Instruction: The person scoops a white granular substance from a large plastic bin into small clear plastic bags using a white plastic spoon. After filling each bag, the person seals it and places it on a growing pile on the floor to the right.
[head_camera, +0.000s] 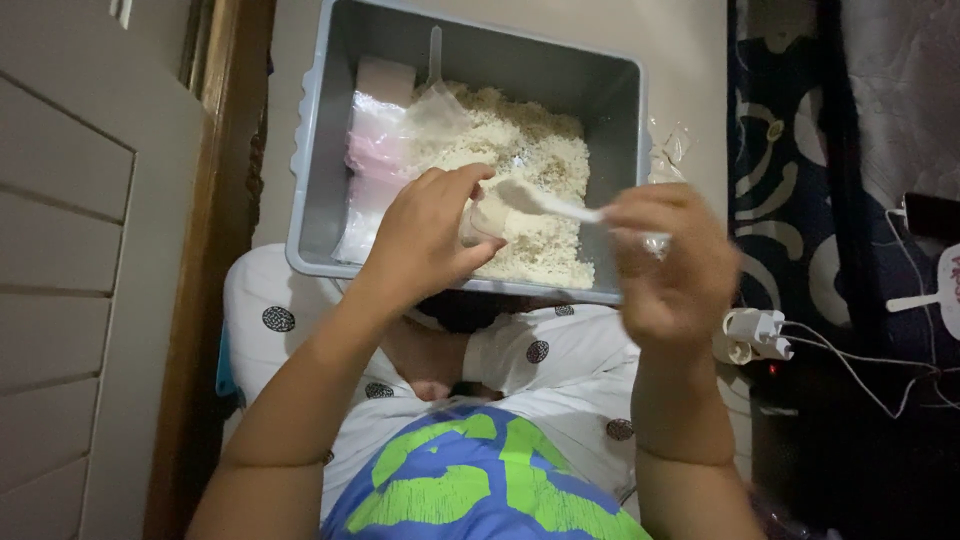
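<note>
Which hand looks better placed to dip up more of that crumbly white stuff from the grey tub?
Probably the right hand: it holds the white spoon over the crumbly mix, while the left hand holds a small bag.

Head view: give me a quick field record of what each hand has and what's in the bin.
left hand: grips a small clear bag over the bin
right hand: holds a white plastic spoon, bowl end at the bag's mouth
grey plastic bin: holds a pale crumbly grain-like mix
inside bin, left side: stack of clear plastic bags
bin's far wall: a clear scoop leaning
right of bin: white plug with cables
</note>
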